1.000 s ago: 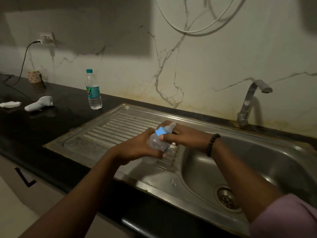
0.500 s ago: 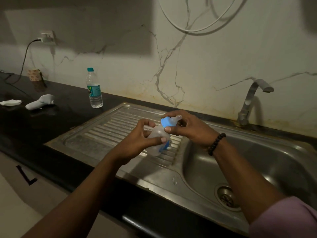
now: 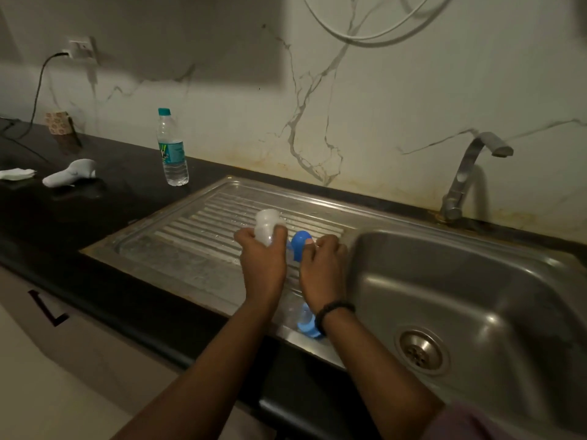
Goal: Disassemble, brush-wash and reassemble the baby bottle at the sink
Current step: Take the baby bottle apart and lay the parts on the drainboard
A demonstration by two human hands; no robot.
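Gripping the clear baby bottle body [image 3: 267, 226] with curled fingers, the left hand [image 3: 263, 264] holds it above the ribbed drainboard [image 3: 203, 230] of the steel sink [image 3: 444, 300], the bottle's rounded end pointing away from the person. Just beside it, the right hand [image 3: 323, 268] pinches the blue screw ring [image 3: 300, 245] between thumb and fingertips; the ring is off the bottle, with a small gap between the two parts. Whether the teat sits inside the ring cannot be told. A beaded bracelet [image 3: 333, 311] circles the right wrist. Below that wrist, at the front edge of the drainboard, lies another blue and clear piece [image 3: 306, 323], partly hidden by the arm, so what it is stays unclear.

The basin with its drain [image 3: 421, 350] lies to the right, and the tap [image 3: 467, 173] stands at the back edge behind it. On the dark tabletop [image 3: 95, 217], a water bottle [image 3: 171, 150] with a teal cap stands near the back left corner of the sink. Further left lie a white handheld device [image 3: 70, 173] and a white cloth [image 3: 16, 174], well apart from the hands.
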